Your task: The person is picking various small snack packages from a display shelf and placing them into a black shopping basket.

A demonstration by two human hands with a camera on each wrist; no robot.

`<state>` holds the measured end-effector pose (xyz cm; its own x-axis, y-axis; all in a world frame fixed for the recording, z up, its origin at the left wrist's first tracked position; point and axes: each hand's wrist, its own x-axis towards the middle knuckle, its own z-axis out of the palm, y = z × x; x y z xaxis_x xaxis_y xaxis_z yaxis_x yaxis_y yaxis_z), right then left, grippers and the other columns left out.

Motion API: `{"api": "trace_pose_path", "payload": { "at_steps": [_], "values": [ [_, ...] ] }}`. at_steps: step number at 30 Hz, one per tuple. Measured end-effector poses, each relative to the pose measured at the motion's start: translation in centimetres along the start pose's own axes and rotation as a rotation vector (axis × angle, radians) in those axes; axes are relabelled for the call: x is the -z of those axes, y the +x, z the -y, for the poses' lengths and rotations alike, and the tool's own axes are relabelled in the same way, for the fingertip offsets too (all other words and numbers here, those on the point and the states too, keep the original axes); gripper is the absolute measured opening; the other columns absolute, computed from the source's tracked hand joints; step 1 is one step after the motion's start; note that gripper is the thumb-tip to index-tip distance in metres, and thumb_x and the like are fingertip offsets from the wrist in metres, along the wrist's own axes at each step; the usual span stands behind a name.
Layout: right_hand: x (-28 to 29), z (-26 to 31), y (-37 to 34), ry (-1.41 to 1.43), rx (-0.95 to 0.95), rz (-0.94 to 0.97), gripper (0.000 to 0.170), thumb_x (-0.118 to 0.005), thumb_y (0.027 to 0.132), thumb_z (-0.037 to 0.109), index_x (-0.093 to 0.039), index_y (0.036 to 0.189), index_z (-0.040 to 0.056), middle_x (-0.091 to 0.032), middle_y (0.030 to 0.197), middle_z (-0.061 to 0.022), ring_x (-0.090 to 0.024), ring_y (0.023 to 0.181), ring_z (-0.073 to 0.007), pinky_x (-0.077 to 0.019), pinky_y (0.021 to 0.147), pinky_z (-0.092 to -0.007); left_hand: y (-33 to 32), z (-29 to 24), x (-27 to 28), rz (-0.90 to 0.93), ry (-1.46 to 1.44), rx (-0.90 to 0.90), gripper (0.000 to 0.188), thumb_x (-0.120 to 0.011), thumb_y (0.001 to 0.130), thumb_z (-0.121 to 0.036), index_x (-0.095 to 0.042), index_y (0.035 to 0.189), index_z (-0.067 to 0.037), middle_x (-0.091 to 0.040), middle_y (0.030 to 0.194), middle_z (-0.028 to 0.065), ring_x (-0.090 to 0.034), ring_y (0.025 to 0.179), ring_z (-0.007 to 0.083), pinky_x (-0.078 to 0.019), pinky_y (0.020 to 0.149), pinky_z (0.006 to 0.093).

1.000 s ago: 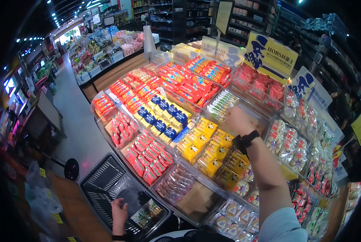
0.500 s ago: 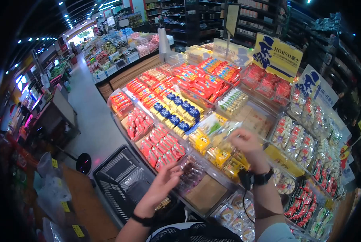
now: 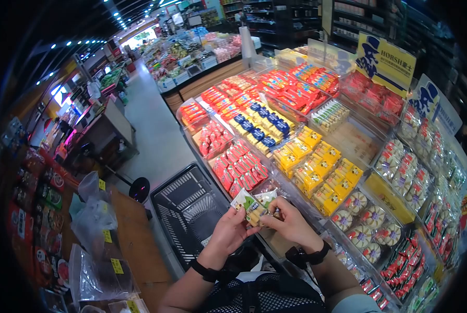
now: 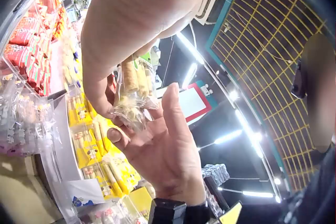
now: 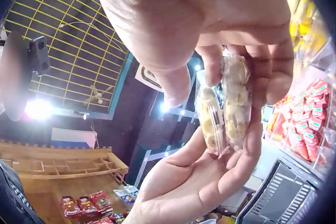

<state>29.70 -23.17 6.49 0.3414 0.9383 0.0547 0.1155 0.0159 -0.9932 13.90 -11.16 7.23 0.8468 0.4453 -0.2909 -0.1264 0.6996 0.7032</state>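
Both hands hold clear packets of pale rolled snacks with green-and-white printed tops close in front of the body. My left hand point(image 3: 229, 229) grips the front packet point(image 3: 249, 207), its thumb lying on the near face. From the other side my right hand point(image 3: 292, 225) pinches the packets, with a second packet point(image 3: 267, 197) showing behind the first. Seen from the right wrist, two packets point(image 5: 237, 98) stand side by side between the fingers of both hands. In the left wrist view the pale rolls point(image 4: 131, 79) show through crinkled clear wrap.
A dark shopping basket point(image 3: 172, 223) stands left of the hands, beside a display of divided clear bins. Yellow packets point(image 3: 311, 180), red packets point(image 3: 238, 168) and green-and-white packets point(image 3: 330, 115) fill some bins. A brown wooden counter point(image 3: 139, 245) runs along the left.
My right hand has come back from the bin of green-and-white packets, carrying packets over the display toward the body. My left hand has risen from the basket and met it there, taking hold too.
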Motion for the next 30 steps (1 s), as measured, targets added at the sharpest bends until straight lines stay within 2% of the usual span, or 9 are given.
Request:
{"api": "trace_pose_path", "payload": {
  "at_steps": [3, 7, 9, 16, 19, 23, 24, 27, 30],
  "values": [
    [-1.1, -0.2, 0.3, 0.229, -0.050, -0.022, 0.030, -0.074, 0.085, 0.021, -0.049, 0.093, 0.0077, -0.041, 0.069, 0.0038, -0.038, 0.063, -0.0037, -0.0322, 0.054, -0.0231, -1.1, -0.4, 0.1, -0.006, -0.003, 0.001, 0.038, -0.041, 0.104, -0.026, -0.040, 0.137, -0.009, -0.054, 0.129, 0.0079, -0.058, 0.112, 0.0206, -0.0520, 0.092, 0.0386],
    [-2.5, -0.6, 0.9, -0.099, 0.143, -0.018, 0.029, -0.073, 0.085, 0.015, -0.048, 0.098, 0.0079, -0.046, 0.078, 0.0021, -0.044, 0.070, -0.0050, -0.0386, 0.060, -0.0220, -1.4, 0.1, 1.3, 0.089, 0.033, 0.009, 0.037, -0.039, 0.105, -0.023, -0.036, 0.139, -0.009, -0.053, 0.127, 0.0076, -0.058, 0.111, 0.0201, -0.0502, 0.092, 0.0372],
    [-3.3, -0.8, 1.0, -0.138, 0.118, 0.012, 0.032, -0.071, 0.085, 0.013, -0.046, 0.105, 0.0069, -0.051, 0.085, -0.0035, -0.052, 0.077, -0.0110, -0.0448, 0.068, -0.0272, -0.7, 0.9, 1.2, -0.089, 0.103, -0.045, 0.039, -0.039, 0.104, -0.021, -0.031, 0.141, -0.013, -0.051, 0.129, 0.0085, -0.057, 0.115, 0.0235, -0.0473, 0.098, 0.0426],
    [-5.4, -2.3, 2.2, -0.169, 0.109, -0.027, 0.069, -0.053, 0.091, 0.006, -0.016, 0.149, -0.0010, -0.040, 0.138, -0.0302, -0.046, 0.128, -0.0402, -0.0396, 0.102, -0.0427, 1.9, 2.6, 3.5, -0.107, 0.112, -0.028, 0.048, -0.045, 0.102, -0.013, -0.025, 0.145, -0.014, -0.045, 0.134, 0.0070, -0.048, 0.123, 0.0194, -0.0439, 0.101, 0.0386],
    [-6.1, -2.7, 3.1, -0.117, 0.097, -0.009, 0.073, -0.053, 0.091, 0.007, -0.010, 0.150, -0.0011, -0.038, 0.140, -0.0312, -0.044, 0.129, -0.0417, -0.0388, 0.103, -0.0428, 2.8, 2.4, 5.4, -0.080, 0.153, -0.022, 0.045, -0.048, 0.100, -0.010, -0.032, 0.141, -0.009, -0.049, 0.129, 0.0064, -0.053, 0.116, 0.0172, -0.0459, 0.098, 0.0341],
    [-6.7, -3.7, 4.0, 0.049, -0.217, 0.086, 0.085, -0.061, 0.088, 0.007, -0.005, 0.153, 0.0056, -0.054, 0.119, -0.0221, -0.059, 0.102, -0.0273, -0.0468, 0.090, -0.0375, 4.0, 0.0, 9.1, -0.244, 0.289, -0.026, 0.035, -0.054, 0.093, 0.000, -0.045, 0.127, -0.004, -0.060, 0.113, 0.0068, -0.062, 0.102, 0.0190, -0.0519, 0.090, 0.0348],
    [-7.1, -4.5, 4.1, -0.008, -0.208, 0.018, 0.085, -0.064, 0.087, 0.005, -0.011, 0.153, 0.0093, -0.058, 0.106, -0.0156, -0.059, 0.088, -0.0192, -0.0491, 0.080, -0.0321, 4.6, -0.7, 10.6, -0.312, 0.275, -0.060, 0.035, -0.055, 0.092, 0.003, -0.045, 0.125, -0.004, -0.061, 0.113, 0.0091, -0.063, 0.099, 0.0205, -0.0541, 0.087, 0.0368],
    [-6.5, -5.1, 4.3, -0.058, -0.198, 0.029, 0.078, -0.064, 0.087, 0.005, -0.020, 0.151, 0.0091, -0.060, 0.105, -0.0137, -0.060, 0.086, -0.0190, -0.0498, 0.073, -0.0299, 6.9, -1.8, 18.9, -0.578, 0.284, -0.141, 0.030, -0.054, 0.090, 0.005, -0.049, 0.119, 0.000, -0.064, 0.109, 0.0102, -0.065, 0.097, 0.0230, -0.0555, 0.084, 0.0392],
    [-5.9, -5.4, 5.0, -0.136, -0.281, 0.072, 0.070, -0.066, 0.087, 0.005, -0.030, 0.147, 0.0111, -0.061, 0.102, -0.0109, -0.061, 0.078, -0.0164, -0.0493, 0.066, -0.0279, 8.6, -0.8, 28.6, -0.765, 0.183, 0.036, 0.031, -0.059, 0.085, 0.005, -0.056, 0.116, 0.002, -0.065, 0.105, 0.0114, -0.067, 0.093, 0.0259, -0.0566, 0.079, 0.0407]
  ]
}}
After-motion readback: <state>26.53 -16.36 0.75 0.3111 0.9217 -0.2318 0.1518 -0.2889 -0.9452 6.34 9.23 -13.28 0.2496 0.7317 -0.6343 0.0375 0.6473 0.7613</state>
